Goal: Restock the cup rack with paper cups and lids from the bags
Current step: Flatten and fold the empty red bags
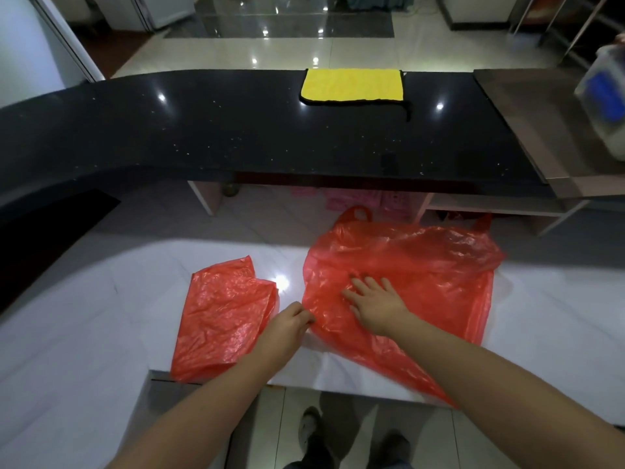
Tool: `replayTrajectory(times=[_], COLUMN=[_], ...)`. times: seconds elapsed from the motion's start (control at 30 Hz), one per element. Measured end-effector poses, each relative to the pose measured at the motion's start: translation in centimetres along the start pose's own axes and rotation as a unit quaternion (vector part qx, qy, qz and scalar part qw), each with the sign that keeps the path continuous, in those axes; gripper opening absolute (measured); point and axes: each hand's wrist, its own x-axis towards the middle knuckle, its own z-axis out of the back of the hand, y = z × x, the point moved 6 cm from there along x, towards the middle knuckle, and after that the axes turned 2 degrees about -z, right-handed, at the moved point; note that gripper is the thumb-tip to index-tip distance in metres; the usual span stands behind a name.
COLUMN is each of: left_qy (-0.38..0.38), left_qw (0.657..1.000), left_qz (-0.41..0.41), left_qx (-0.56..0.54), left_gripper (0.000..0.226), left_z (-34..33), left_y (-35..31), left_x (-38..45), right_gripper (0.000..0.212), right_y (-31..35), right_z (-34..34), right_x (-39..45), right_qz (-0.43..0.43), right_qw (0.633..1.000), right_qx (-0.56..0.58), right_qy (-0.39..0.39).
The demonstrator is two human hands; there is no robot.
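A large red plastic bag (pixel 422 265) lies spread flat on the white counter (pixel 101 299), its handles pointing away from me. My right hand (pixel 375 301) presses flat on the bag with fingers spread. My left hand (pixel 287 324) pinches the bag's left edge. A second red bag (pixel 223 313), folded into a flat packet, lies to the left, its near corner at the counter's front edge. No cups, lids or rack are in view.
A raised black counter (pixel 203 130) runs across behind, with a yellow cloth (pixel 351 84) on it. A clear plastic container (pixel 605 96) stands at the far right. Pink items (pixel 355 198) sit on a shelf under the black counter. My shoes (pixel 311 431) show below.
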Motion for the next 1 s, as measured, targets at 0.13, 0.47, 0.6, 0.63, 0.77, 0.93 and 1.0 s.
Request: replayTrajectory(times=[0.13,0.47,0.6,0.63,0.77,0.93,1.0], left_qy=[-0.011,0.130,0.099,0.067,-0.037,0.109,0.185], left_qw=[0.999,0.983,0.981,0.984,0.986,0.984,0.971], left_qz=[0.015,-0.016,-0.043,-0.048,-0.091,-0.090,-0.056], left_qx=[0.026,0.125,0.163,0.156,0.133,0.104,0.142], left_gripper=[0.013,0.025,0.028,0.029,0.021,0.035,0.048], left_z=[-0.4,-2.6,-1.5,-0.8,1.2,-3.7,-6.3], left_y=[0.8,-1.3,-1.8,-2.1,-4.4,-7.4,-7.4], left_x=[-2.4,-5.5,-5.7,-5.3,-1.1,3.0,2.9], right_gripper=[0.052,0.050,0.049,0.046,0.026,0.028,0.043], right_y=[-4.1,-6.0,-6.2,-6.2,-5.8,-5.7,-5.6], right_z=[-1.5,-0.3,-1.2,-1.0,1.0,-1.8,-5.0], right_x=[0.8,1.1,0.4,0.4,-1.0,-5.5,-7.3], right_qz=[-0.094,-0.140,-0.126,-0.112,-0.058,-0.080,-0.121], right_qw=[0.992,0.986,0.986,0.988,0.971,0.947,0.956], right_qx=[0.028,0.089,0.099,0.105,0.122,0.140,0.149], right_qy=[0.083,0.019,0.037,0.003,-0.195,-0.278,-0.222])
